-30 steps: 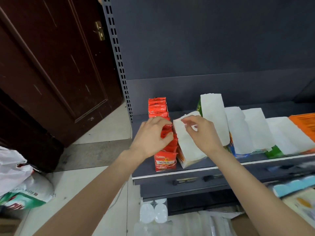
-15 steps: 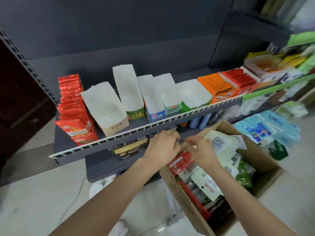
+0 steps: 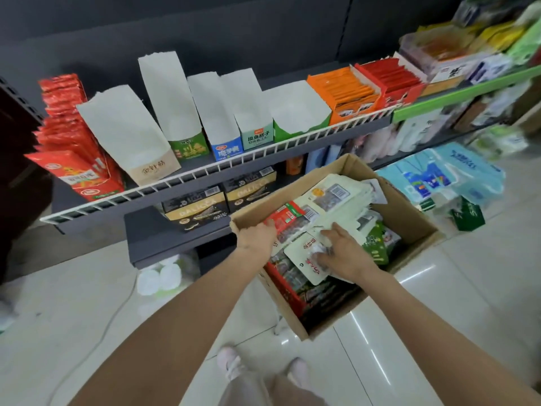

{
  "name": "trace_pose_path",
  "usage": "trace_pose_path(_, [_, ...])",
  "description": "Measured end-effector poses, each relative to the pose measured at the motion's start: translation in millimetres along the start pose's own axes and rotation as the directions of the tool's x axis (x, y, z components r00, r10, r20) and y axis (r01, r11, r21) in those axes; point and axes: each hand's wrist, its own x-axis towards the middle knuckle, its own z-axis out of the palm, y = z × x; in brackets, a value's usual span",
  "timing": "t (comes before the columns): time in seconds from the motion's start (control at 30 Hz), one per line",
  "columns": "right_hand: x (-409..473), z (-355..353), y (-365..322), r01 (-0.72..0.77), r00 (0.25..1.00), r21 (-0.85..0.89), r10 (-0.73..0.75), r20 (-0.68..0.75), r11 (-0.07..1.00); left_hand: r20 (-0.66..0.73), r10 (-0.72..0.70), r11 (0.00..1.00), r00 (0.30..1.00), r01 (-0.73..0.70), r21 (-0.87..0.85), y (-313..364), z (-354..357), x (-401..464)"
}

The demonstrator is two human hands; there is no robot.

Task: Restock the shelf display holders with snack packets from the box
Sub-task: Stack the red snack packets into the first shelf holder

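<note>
shelf (image 3: pixel 222 171): we see a dark shelf with a white wire front rail running across the view from lower left to upper right.
floor (image 3: pixel 87 317): pale glossy tiles under the shelf and the box.
box (image 3: pixel 415 221): an open cardboard box on the floor just in front of the lower shelf, filled with mixed snack packets.
display holders (image 3: pixel 164 95): a row of white card holders stands on the shelf behind the rail; five of them show bare white insides, and we see no packets in them from here.
red holder (image 3: pixel 73 168): at the left end of the row, packed with red packets.
orange holder (image 3: pixel 348 92): right of the white holders, filled with orange packets; a red-packed one sits just beside it.
snack packets (image 3: pixel 330 197): cream, red and green packets lie heaped inside the box.
right hand (image 3: pixel 345 253): we see it palm down inside the box, thumb and fingers curled onto a cream packet (image 3: pixel 304 259) that has red print on it.
left hand (image 3: pixel 257 238): at the box's near-left wall, fingers reaching onto a red packet (image 3: pixel 284 218); we cannot tell whether it grips it.
feet (image 3: pixel 231 361): two light shoes at the bottom edge.
</note>
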Motion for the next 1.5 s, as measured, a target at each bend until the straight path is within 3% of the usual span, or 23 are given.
trace_pose_path(0.13, [-4.5,13.2,-15.3,0.030,0.993,0.074,-0.022,-0.118,0.997,-0.090,0.028,0.997,0.996,-0.021,0.078,0.3,1.4,-5.0])
trace_pose_path(0.23, [-8.6,30.2,-33.2,0.134,0.970,0.052,-0.120,-0.209,0.990,-0.094,-0.014,0.996,0.995,0.022,0.081,-0.7,4.8,-3.4])
trace_pose_path(0.5, [11.5,54.0,-48.5,0.122,0.990,-0.159,-0.131,-0.051,0.980,-0.146,0.000,0.999,0.989,0.007,0.044,-3.7,-4.1,0.0])
trace_pose_path(0.57, [19.0,55.2,-42.1,0.127,0.990,-0.158,-0.134,-0.035,0.979,-0.260,-0.021,0.998,0.965,0.003,-0.066,-9.7,-3.5,-4.8])
trace_pose_path(0.67, [20.3,37.8,-34.6,0.112,0.991,0.057,-0.108,-0.074,0.992,-0.410,-0.074,0.914,0.909,-0.103,-0.393,-25.5,-7.8,-15.4])
trace_pose_path(0.8, [15.9,27.9,-33.4,0.111,0.992,0.255,-0.121,0.023,0.960,-0.421,-0.172,0.744,0.891,-0.163,-0.648,-40.5,-22.3,-33.5])
trace_pose_path(0.9, [17.4,47.9,-44.0,0.140,0.988,0.018,-0.141,0.065,0.990,-0.303,-0.246,0.594,0.921,-0.104,-0.798,-43.5,-24.3,-41.9])
trace_pose_path(1.03, [20.1,58.9,-54.7,0.107,0.994,-0.150,-0.106,0.015,0.983,-0.249,-0.277,0.584,0.928,-0.043,-0.811,-49.1,-15.6,-47.4])
trace_pose_path(1.1, [21.9,54.0,-52.3,0.106,0.994,-0.031,-0.105,0.024,0.994,-0.218,-0.306,0.553,0.927,-0.014,-0.833,-52.1,-12.4,-50.3])
trace_pose_path(1.17, [19.3,40.1,-50.3,0.014,0.997,0.258,-0.035,0.075,0.966,-0.188,-0.341,0.496,0.921,0.007,-0.868,-54.7,-9.6,-53.1])
trace_pose_path(1.27, [10.1,14.6,-46.2,-0.069,0.997,0.634,0.043,0.057,0.771,-0.190,-0.355,0.419,0.916,-0.026,-0.908,-56.1,-10.6,-57.7])
trace_pose_path(1.4, [2.3,-12.3,-37.8,-0.044,0.991,0.811,0.130,-0.040,0.584,-0.224,-0.334,0.370,0.916,-0.092,-0.925,-53.7,-19.1,-61.1])
trace_pose_path(1.5, [-1.2,-29.1,-37.6,-0.010,0.984,0.874,0.159,-0.077,0.485,-0.272,-0.302,0.430,0.914,-0.124,-0.894,-49.8,-29.7,-58.2])
